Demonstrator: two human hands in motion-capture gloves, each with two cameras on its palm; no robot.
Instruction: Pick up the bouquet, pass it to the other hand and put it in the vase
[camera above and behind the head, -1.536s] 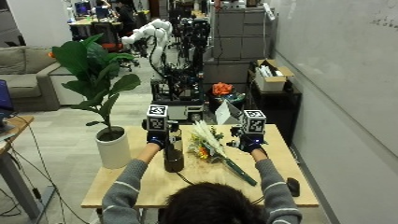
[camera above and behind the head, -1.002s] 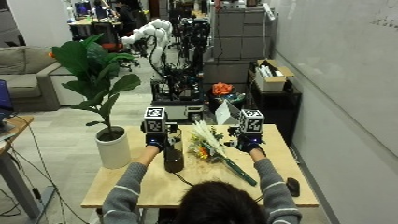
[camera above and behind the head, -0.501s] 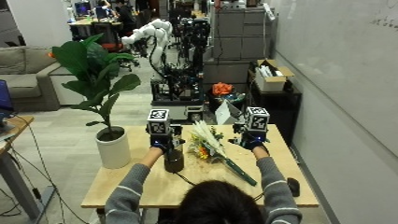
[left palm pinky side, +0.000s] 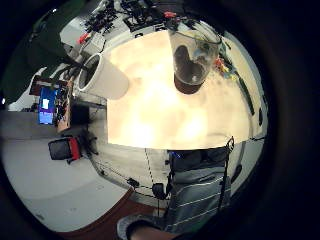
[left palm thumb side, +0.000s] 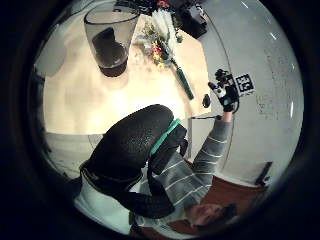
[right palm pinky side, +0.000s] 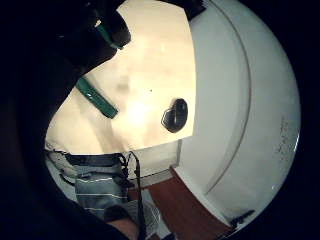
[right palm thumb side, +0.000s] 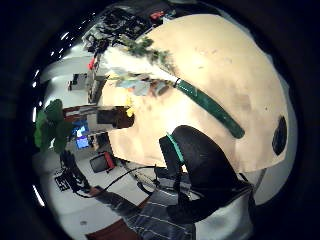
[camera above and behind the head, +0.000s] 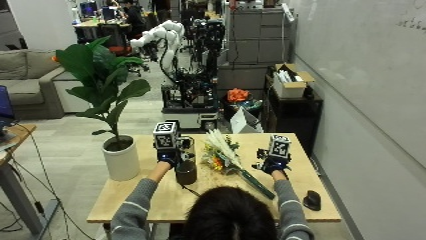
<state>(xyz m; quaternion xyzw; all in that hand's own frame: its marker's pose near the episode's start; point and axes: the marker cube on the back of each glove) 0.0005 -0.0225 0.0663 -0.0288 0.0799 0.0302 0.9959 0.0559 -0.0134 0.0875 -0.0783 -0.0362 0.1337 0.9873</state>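
Seen from above and behind: a light wooden table (camera above and behind the head: 133, 200), and lying across its middle the bouquet (camera above and behind the head: 223, 155) — pale plumes and yellow-orange flowers pointing away from the person, the green wrapped stem (camera above and behind the head: 256, 184) slanting back toward the right near corner. Untouched by either hand, flat on the tabletop. Just left of the flower heads, the vase (camera above and behind the head: 186, 167), a clear glass with a dark base, upright and holding no flowers. Further left, near the table's edge, a white pot (camera above and behind the head: 122, 159) with a large-leaved green plant (camera above and behind the head: 100, 75). At the right near corner, a small black object (camera above and behind the head: 311, 200) resting on the wood, well apart from the bouquet.

Left hand (camera above and behind the head: 168, 156) raised over the table right at the vase, between pot and flowers — whether touching the glass, cannot tell. In its thumb side palm view a gloved thumb (left palm thumb side: 132, 145) lying straight and holding nothing, with vase and bouquet on the table beyond; the rest of the fingers not shown.

Right hand (camera above and behind the head: 273, 164) hovering just right of the stem, over bare table. In its thumb side palm view a gloved thumb (right palm thumb side: 200, 160) stretched out, nothing in it, the green stem passing close beside it on the wood. Little finger side view: dark glove at the edge, stem end and black object below.
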